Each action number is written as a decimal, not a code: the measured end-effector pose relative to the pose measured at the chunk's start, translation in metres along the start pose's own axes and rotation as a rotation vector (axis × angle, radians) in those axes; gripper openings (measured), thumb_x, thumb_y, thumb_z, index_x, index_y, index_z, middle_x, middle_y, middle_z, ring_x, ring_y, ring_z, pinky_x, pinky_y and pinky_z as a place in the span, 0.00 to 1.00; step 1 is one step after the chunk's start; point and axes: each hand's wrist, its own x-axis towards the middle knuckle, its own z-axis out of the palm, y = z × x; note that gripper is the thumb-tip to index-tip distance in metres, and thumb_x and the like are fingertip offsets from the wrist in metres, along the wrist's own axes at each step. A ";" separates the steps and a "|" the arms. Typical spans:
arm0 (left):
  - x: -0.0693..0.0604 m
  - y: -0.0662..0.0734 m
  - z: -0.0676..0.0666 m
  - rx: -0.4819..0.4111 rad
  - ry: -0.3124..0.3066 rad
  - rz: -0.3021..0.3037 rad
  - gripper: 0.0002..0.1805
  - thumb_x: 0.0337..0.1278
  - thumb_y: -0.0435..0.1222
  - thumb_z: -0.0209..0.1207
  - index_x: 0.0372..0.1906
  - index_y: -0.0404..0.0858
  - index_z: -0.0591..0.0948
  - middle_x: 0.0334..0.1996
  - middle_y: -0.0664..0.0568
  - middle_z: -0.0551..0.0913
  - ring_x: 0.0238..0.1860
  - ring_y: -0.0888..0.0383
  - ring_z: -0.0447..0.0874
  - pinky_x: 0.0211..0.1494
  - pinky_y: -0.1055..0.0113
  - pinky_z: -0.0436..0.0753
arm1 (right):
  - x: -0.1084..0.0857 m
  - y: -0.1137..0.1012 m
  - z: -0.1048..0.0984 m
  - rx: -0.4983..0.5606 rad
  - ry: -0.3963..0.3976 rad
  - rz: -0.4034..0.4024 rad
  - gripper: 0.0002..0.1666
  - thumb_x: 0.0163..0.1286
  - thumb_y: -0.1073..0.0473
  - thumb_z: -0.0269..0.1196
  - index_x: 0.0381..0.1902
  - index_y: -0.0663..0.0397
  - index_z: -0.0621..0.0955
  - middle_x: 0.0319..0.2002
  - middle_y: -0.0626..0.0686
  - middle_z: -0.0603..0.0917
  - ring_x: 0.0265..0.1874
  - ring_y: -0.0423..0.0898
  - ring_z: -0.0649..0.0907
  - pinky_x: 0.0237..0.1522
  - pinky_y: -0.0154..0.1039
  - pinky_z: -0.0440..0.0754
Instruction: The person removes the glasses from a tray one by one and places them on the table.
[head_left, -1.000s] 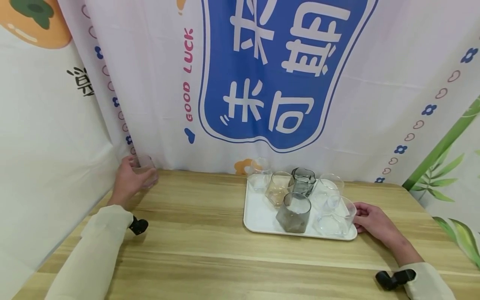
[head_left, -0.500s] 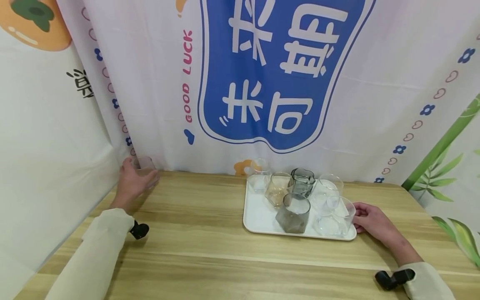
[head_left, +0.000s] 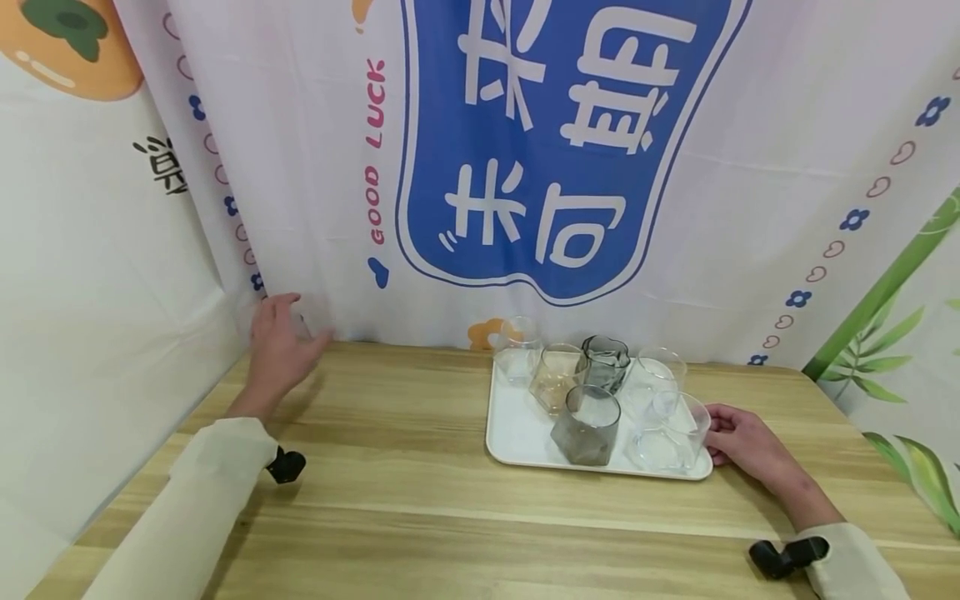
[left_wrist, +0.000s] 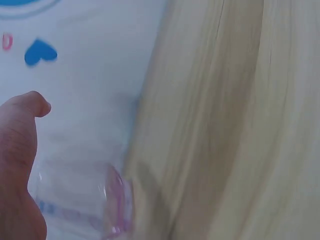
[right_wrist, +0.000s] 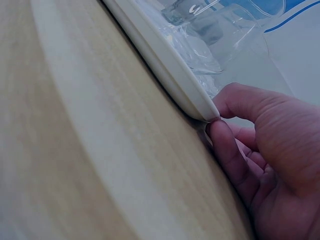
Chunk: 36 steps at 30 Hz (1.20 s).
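At the table's far left corner, my left hand point(head_left: 281, 350) has thumb and fingers spread apart around a clear glass point(left_wrist: 117, 202) with a pinkish base. The left wrist view shows the thumb off that glass, which stands near the cloth; the other fingers are hidden there. On the right, my right hand point(head_left: 753, 446) pinches the rim of a white tray point(head_left: 517, 446) between thumb and fingers. The tray bears several glasses: a smoky grey one point(head_left: 588, 433), an amber one point(head_left: 557, 383), a dark grey one point(head_left: 606, 362) and clear ones, including one point(head_left: 675, 437) beside my right fingers.
A wooden table point(head_left: 390, 483) lies under everything, with bare wood between the tray and my left hand. Behind its far edge hangs a printed cloth point(head_left: 322, 208). Another white cloth point(head_left: 112, 292) closes off the left side.
My left hand was around the clear glass at the far left; its fingers have now spread and the thumb has come off it. The right hand and the tray have stayed put.
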 end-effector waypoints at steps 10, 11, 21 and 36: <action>-0.006 0.052 0.023 -0.155 -0.076 0.055 0.35 0.72 0.43 0.60 0.74 0.30 0.63 0.70 0.34 0.66 0.69 0.36 0.64 0.68 0.38 0.67 | 0.001 0.000 0.000 -0.005 -0.001 0.013 0.32 0.75 0.63 0.62 0.67 0.79 0.67 0.44 0.60 0.83 0.33 0.48 0.82 0.32 0.38 0.86; -0.007 0.057 0.027 -0.172 -0.091 0.071 0.33 0.72 0.42 0.60 0.73 0.30 0.66 0.68 0.34 0.69 0.67 0.37 0.67 0.66 0.40 0.71 | 0.001 0.000 0.000 0.000 -0.002 0.013 0.31 0.75 0.63 0.62 0.67 0.79 0.67 0.44 0.60 0.83 0.33 0.48 0.83 0.32 0.38 0.86; -0.033 0.110 0.065 -0.355 -0.243 0.218 0.17 0.69 0.37 0.62 0.58 0.35 0.77 0.52 0.43 0.81 0.54 0.46 0.80 0.52 0.52 0.82 | 0.000 0.003 -0.001 0.053 -0.017 -0.002 0.30 0.75 0.63 0.63 0.66 0.78 0.68 0.39 0.57 0.82 0.33 0.46 0.83 0.33 0.39 0.86; -0.088 0.184 0.095 -0.446 -0.461 0.385 0.20 0.62 0.35 0.69 0.57 0.37 0.79 0.47 0.51 0.82 0.47 0.48 0.83 0.44 0.59 0.86 | 0.000 0.001 0.000 0.030 -0.005 0.012 0.29 0.76 0.63 0.62 0.66 0.78 0.68 0.40 0.58 0.83 0.33 0.48 0.83 0.33 0.39 0.86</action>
